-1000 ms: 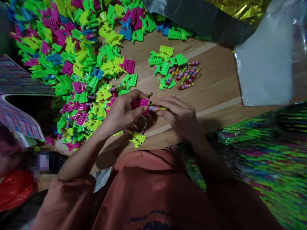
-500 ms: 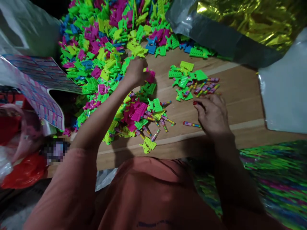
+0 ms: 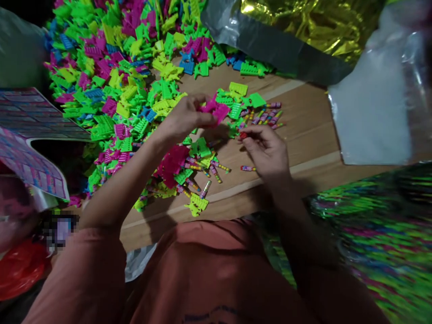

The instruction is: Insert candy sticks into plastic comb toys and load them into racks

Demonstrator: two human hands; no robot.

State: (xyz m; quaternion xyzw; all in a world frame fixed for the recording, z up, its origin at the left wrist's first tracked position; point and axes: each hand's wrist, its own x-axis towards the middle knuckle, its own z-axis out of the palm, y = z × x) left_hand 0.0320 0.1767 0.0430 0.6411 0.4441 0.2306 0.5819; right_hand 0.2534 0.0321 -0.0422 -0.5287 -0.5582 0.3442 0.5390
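My left hand (image 3: 192,114) pinches a pink plastic piece (image 3: 218,111) above the wooden table (image 3: 303,130). To its right, my right hand (image 3: 268,150) holds a small red item (image 3: 243,135) between thumb and fingertips. Just beyond that hand lie green and yellow pieces (image 3: 238,88) and several small patterned tubes (image 3: 270,118). One more tube (image 3: 248,168) is beside my right hand, partly hidden by it. More tubes (image 3: 215,173) are scattered by a cluster of pink pieces (image 3: 173,164) and green ones, below my left hand.
A large heap of coloured plastic pieces (image 3: 111,67) covers the back left. Gold foil packaging (image 3: 303,27) lies at the back, with a white plastic packet (image 3: 371,112) at the right. A printed card (image 3: 33,148) stands at the left, above a red bag (image 3: 23,267).
My left hand has lifted the pink piece away from the heap and brought it nearer my right hand. The whole view has shifted, so the table's contents appear further left.
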